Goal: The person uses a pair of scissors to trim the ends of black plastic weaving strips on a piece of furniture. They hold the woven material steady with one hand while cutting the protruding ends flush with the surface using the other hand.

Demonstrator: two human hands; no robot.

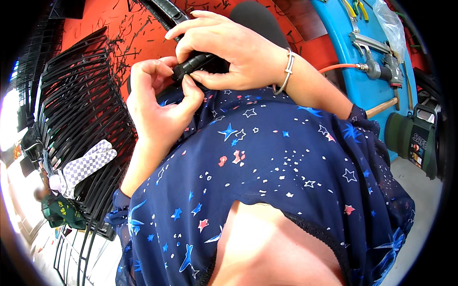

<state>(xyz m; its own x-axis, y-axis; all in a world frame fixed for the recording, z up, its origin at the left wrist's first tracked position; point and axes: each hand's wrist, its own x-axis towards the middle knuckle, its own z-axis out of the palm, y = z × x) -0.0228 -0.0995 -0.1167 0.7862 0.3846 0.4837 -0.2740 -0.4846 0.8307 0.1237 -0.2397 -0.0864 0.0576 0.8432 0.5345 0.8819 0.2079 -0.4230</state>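
My left hand (155,102) has its fingers closed, thumb and forefinger pinching at the near end of a glossy black strip-wrapped bar (194,66). From the other side my right hand (238,55), with a silver bangle on its wrist, curls over the same bar, its thumb pressed close to the left fingertips. Above the knuckles runs a black wrapped curved frame piece (164,10); the right hand hides whether it joins the bar. What exactly lies between the pinching fingertips is too small to make out.
Many black slatted frames (81,105) are stacked at left, with checkered sleeves (90,164) and a dark green bag (62,212) on them. Black scraps litter the red surface (138,26). At right, a blue table (341,28) bears an air tool (381,69), pliers (355,9) and an orange hose (341,66).
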